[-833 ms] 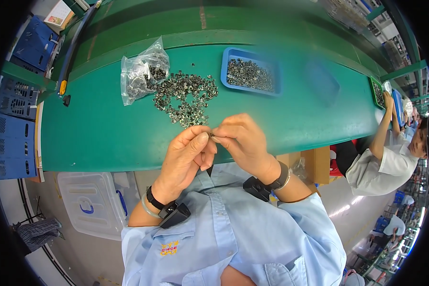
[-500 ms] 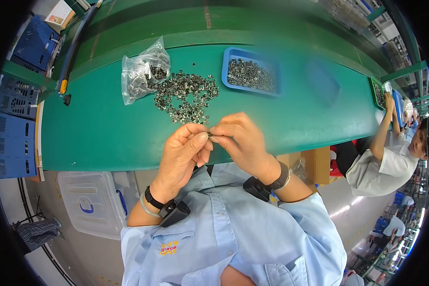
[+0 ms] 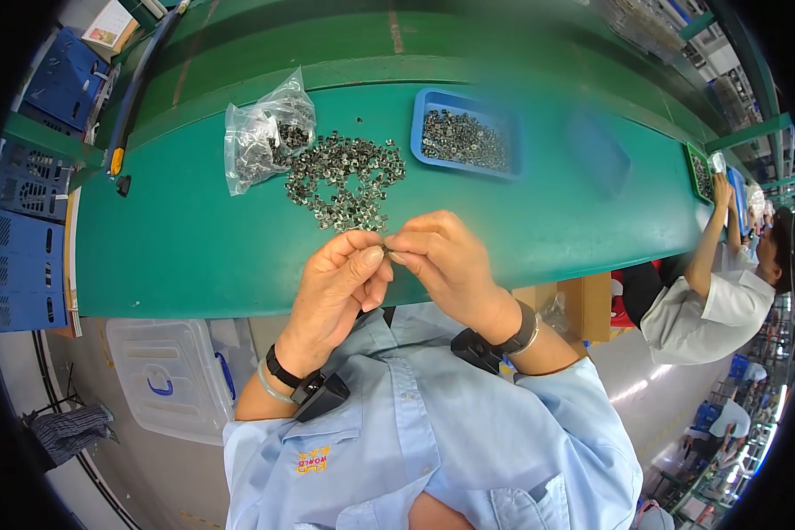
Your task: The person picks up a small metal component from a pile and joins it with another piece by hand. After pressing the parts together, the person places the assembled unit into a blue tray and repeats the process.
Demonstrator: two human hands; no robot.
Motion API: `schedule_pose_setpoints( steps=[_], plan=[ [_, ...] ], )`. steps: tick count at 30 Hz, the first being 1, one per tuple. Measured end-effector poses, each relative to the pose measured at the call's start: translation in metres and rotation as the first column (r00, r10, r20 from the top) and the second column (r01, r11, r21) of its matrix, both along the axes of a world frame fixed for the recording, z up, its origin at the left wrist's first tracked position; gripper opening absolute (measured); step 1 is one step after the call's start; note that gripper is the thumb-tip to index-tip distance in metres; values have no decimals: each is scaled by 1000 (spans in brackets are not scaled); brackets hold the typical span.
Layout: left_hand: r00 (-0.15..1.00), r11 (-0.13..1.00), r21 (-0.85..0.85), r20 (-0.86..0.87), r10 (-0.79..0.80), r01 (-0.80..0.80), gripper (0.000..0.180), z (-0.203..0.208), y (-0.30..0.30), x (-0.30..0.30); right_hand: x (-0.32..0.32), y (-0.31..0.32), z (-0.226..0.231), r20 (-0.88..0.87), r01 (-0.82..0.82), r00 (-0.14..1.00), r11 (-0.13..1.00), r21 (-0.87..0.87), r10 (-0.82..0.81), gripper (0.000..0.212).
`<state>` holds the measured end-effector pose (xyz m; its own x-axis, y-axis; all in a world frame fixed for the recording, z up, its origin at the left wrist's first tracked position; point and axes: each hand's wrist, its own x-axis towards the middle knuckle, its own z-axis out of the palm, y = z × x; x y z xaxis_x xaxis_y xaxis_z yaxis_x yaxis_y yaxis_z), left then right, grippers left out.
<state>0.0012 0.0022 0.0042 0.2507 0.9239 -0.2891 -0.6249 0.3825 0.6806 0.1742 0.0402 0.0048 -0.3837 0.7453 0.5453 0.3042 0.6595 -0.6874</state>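
While both hands meet above the near edge of the green table (image 3: pixel 194 256), the left hand (image 3: pixel 340 283) and the right hand (image 3: pixel 446 265) close their fingertips on one small metal part (image 3: pixel 386 251); thumbs and forefingers are pinched nearly together, the remaining fingers curled loosely; which hand bears the grip cannot be told, since the part is almost hidden between the tips. Beyond the hands, toward the far side, lies a loose pile of metal parts (image 3: pixel 344 181); to its left, touching the pile's edge, a clear plastic bag (image 3: pixel 261 141) holds more; to its right, a blue tray (image 3: pixel 464 132) is filled with similar pieces. Judged from its look, the part is light, rigid and smooth, hence prone to slip or spring from the fingers; a pinch across its opposite outer faces, not its ends, seems soundest. At far right a co-worker in white (image 3: pixel 724 300) reaches onto the same table; blue crates (image 3: pixel 22 238) stand at left; a clear lidded bin (image 3: pixel 172 375) sits below the table's near edge.
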Motion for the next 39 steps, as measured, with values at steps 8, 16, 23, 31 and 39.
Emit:
schedule_pose_setpoints(
  steps=[8,16,23,31,39],
  plan=[
    [999,1000,5,-37,1,-1,18,0,1,-3,-3,0,0,-12,16,1000,999,28,-15,19],
    [999,1000,19,-46,1,0,18,-2,-1,-5,-4,-1,2,16,-18,1000,999,27,18,18],
    [1000,999,36,-27,15,-15,17,-3,-2,-3,-6,-5,4,-2,-4,1000,1000,19,4,20],
    [999,997,56,-19,45,-44,15,-3,1,2,-6,-6,6,-20,2,1000,998,-61,-4,17],
    [997,994,92,-45,62,-57,14,-5,3,5,-4,-5,8,-61,-7,998,990,-141,-1,17]
  ],
)
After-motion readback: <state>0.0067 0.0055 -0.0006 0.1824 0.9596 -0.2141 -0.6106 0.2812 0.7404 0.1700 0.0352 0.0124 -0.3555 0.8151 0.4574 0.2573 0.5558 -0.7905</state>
